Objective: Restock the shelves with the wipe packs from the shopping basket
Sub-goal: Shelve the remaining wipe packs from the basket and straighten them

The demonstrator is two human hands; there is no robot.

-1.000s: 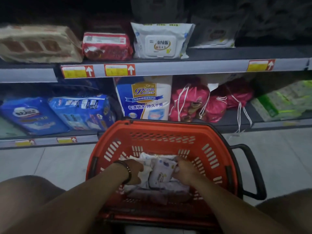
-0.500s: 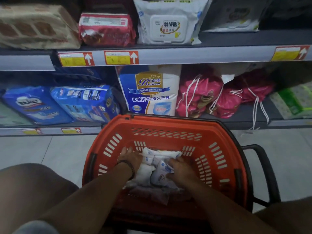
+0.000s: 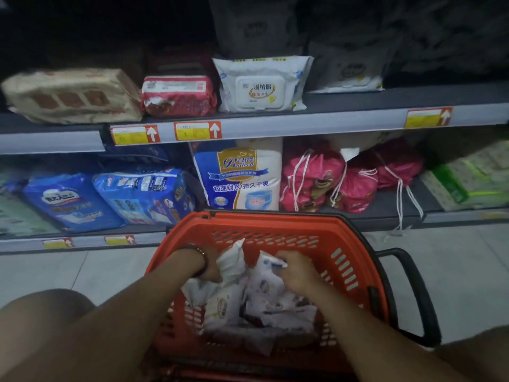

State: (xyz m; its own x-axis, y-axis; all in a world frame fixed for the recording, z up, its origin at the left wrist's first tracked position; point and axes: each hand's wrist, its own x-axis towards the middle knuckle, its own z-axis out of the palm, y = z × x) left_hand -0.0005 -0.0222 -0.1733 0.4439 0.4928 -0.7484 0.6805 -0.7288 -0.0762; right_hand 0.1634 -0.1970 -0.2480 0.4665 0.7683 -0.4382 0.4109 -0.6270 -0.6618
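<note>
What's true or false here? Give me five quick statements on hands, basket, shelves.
1. The left hand and right hand are both inside the orange basket. True.
2. The left hand holds nothing. False: it grips a white wipe pack.
3. Below the hands, other packs lie in the basket. True.
4. The basket's black handle is on the person's left. False: it sticks out on the right.
5. The pink drawstring bags sit on the upper shelf. False: they sit on the lower shelf.

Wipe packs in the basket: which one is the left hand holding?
The plain white pack standing upright in the left hand; the right hand pinches a blue-printed pack.
</note>
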